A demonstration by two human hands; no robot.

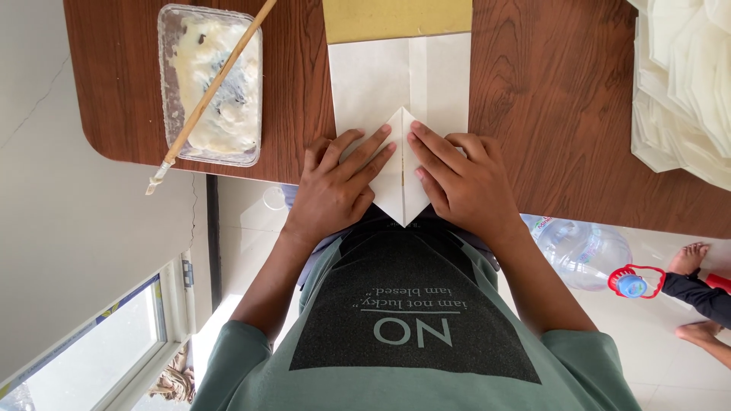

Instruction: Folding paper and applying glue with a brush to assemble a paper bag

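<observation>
At the near edge of the brown wooden worktop (pixel 548 99), we press our left hand (pixel 335 186) and right hand (pixel 464 183) flat, fingers spread and gripping nothing, onto the two folded flaps of a white paper sheet (pixel 400 84) whose point hangs over the edge. Beyond it lies a yellow paper sheet (pixel 396 17). Well to the left, a clear plastic tray of white paste (pixel 209 84) carries a wooden-handled brush (pixel 209 95); stacked white paper pieces (pixel 681 84) sit far right.
</observation>
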